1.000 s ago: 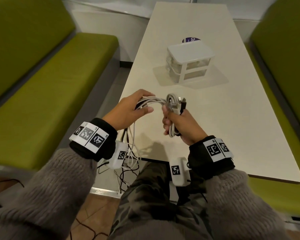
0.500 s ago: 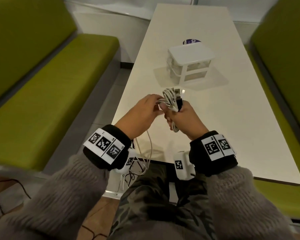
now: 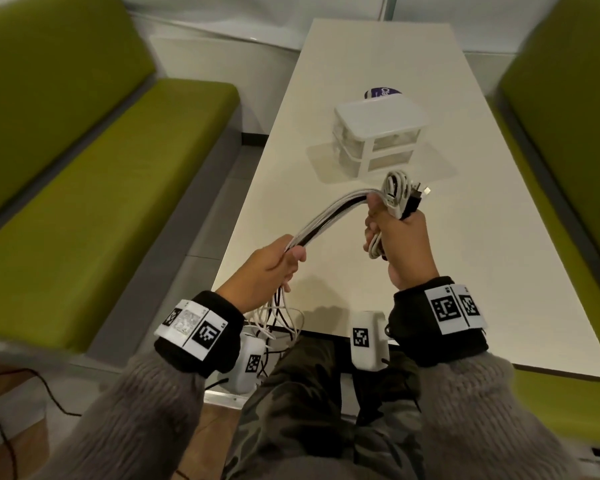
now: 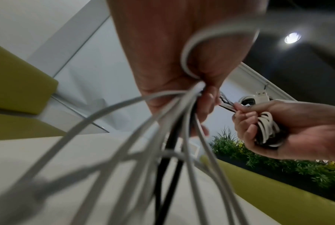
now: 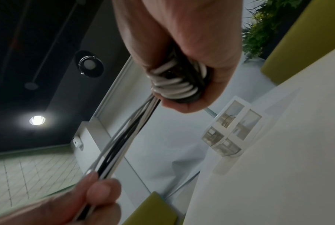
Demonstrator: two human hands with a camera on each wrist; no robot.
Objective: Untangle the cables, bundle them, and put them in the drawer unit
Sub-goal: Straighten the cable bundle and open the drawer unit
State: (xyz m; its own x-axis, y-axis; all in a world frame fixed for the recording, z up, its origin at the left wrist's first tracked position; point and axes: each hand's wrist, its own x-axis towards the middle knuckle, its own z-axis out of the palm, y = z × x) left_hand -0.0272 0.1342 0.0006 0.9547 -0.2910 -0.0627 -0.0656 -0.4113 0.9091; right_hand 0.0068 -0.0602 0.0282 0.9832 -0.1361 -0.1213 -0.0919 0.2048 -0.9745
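My right hand (image 3: 394,233) grips a coiled bundle of white and black cables (image 3: 397,195) above the near part of the table, plug ends sticking out at the top. In the right wrist view the coil (image 5: 178,85) sits in the curled fingers. From it a straight run of cables (image 3: 329,216) stretches down-left to my left hand (image 3: 274,268), which pinches the strands between thumb and fingers. Below that hand the loose cable tails (image 4: 162,152) hang past the table edge toward my lap. The white drawer unit (image 3: 378,133) stands farther back on the table, both drawers closed.
The long white table (image 3: 465,254) runs away from me between two green benches (image 3: 101,202). A purple round item (image 3: 381,92) lies behind the drawer unit. Thin dark wires (image 3: 32,393) trail on the floor at the lower left.
My left hand has slid down and left along the cables, away from the right hand, drawing out a straight run. The right hand has risen a little with the coil.
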